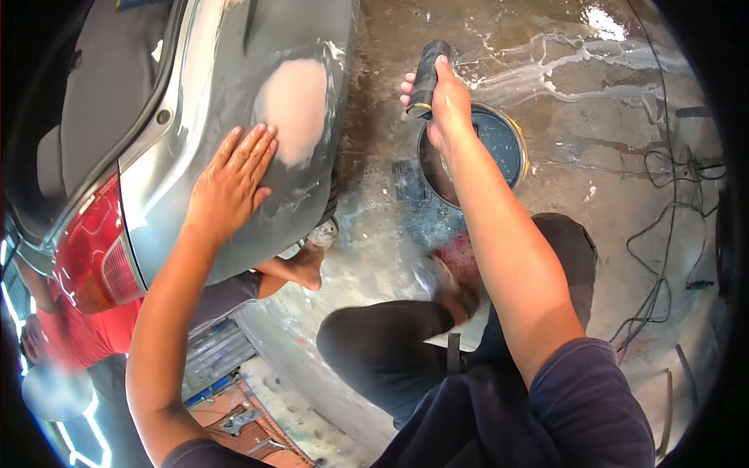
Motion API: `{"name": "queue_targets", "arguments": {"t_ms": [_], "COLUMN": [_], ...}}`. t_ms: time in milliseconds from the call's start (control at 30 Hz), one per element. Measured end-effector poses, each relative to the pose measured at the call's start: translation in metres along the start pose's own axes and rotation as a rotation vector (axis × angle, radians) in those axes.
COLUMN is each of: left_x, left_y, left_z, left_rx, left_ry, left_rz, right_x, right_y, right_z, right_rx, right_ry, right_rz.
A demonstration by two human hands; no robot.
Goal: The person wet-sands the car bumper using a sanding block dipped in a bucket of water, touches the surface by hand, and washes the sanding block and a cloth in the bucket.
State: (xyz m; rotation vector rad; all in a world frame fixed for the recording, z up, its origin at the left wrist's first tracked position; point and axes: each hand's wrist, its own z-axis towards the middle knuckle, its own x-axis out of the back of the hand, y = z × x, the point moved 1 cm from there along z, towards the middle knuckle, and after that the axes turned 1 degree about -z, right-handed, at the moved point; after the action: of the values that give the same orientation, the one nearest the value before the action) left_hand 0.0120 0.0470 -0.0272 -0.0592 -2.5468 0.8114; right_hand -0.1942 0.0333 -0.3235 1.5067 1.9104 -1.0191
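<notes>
At one o'clock, by the rim of a bucket (522,140), the right hand (452,101) grips a dark block (429,78), while at ten o'clock the left hand (225,187) lies flat and slightly spread on the car panel (300,195), just beside its pale patch (295,109) at eleven o'clock.
</notes>
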Motion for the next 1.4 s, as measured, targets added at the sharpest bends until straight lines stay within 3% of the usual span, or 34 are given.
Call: {"name": "queue_targets", "arguments": {"t_ms": [133, 233, 267, 333, 367, 433, 500, 533, 633, 733, 900, 967, 1033, 1167, 1267, 1367, 1400], "left_x": [-0.016, -0.021, -0.018, -0.002, -0.02, -0.066, -0.086, -0.096, -0.095, -0.063, -0.05, -0.064, -0.046, -0.041, -0.023, -0.017, -0.017], "left_y": [0.027, 0.096, 0.117, 0.172, 0.206, 0.286, 0.347, 0.372, 0.411, 0.356, 0.299, 0.276, 0.247, 0.194, 0.149, 0.131, 0.133], "left_z": [0.027, 0.09, 0.117, 0.167, 0.198, 0.282, 0.332, 0.361, 0.408, 0.363, 0.315, 0.274, 0.215, 0.133, 0.059, 0.025, 0.028], "left_rx": [0.143, 0.151, 0.046, 0.026, 0.019, -0.155, -0.038, 0.033, 0.185, 0.051, 0.079, -0.103, 0.098, -0.006, -0.335, -0.402, -0.24], "left_ry": [0.095, 0.363, 0.397, 0.163, 0.23, 0.331, 0.364, 0.335, 0.166, -0.08, 0.035, 0.067, 0.189, 0.547, 0.829, 0.995, 1.006], "left_rz": [0.008, -0.391, -0.637, -0.806, -1.113, -0.974, -1.327, -1.36, -1.121, -1.248, -1.532, -2.181, -2.388, -2.731, -2.776, -2.81, -2.835], "right_x": [-0.006, -0.011, -0.008, 0.005, 0.007, 0.011, 0.018, 0.024, 0.032, 0.049, 0.081, 0.099, 0.114, 0.161, 0.162, 0.146, 0.137], "right_y": [-0.007, -0.014, -0.017, -0.026, -0.034, -0.047, -0.053, -0.053, -0.061, -0.061, -0.064, -0.054, -0.039, -0.013, 0.002, 0.018, 0.02], "right_z": [-0.018, -0.037, -0.04, -0.039, -0.038, -0.053, -0.066, -0.072, -0.109, -0.13, -0.159, -0.159, -0.159, -0.138, -0.138, -0.134, -0.13], "right_rx": [0.023, 0.065, 0.097, 0.133, 0.159, 0.202, 0.254, 0.281, 0.268, 0.342, 0.354, 0.339, 0.341, 0.294, 0.232, 0.188, 0.175], "right_ry": [0.031, 0.026, -0.02, -0.008, -0.01, 0.02, 0.01, 0.01, 0.058, 0.101, 0.136, 0.17, 0.232, 0.289, 0.332, 0.315, 0.297], "right_rz": [0.138, 0.105, 0.085, 0.073, 0.07, 0.054, 0.014, -0.069, -0.171, -0.238, -0.423, -0.56, -0.637, -0.664, -0.581, -0.42, -0.36]}}
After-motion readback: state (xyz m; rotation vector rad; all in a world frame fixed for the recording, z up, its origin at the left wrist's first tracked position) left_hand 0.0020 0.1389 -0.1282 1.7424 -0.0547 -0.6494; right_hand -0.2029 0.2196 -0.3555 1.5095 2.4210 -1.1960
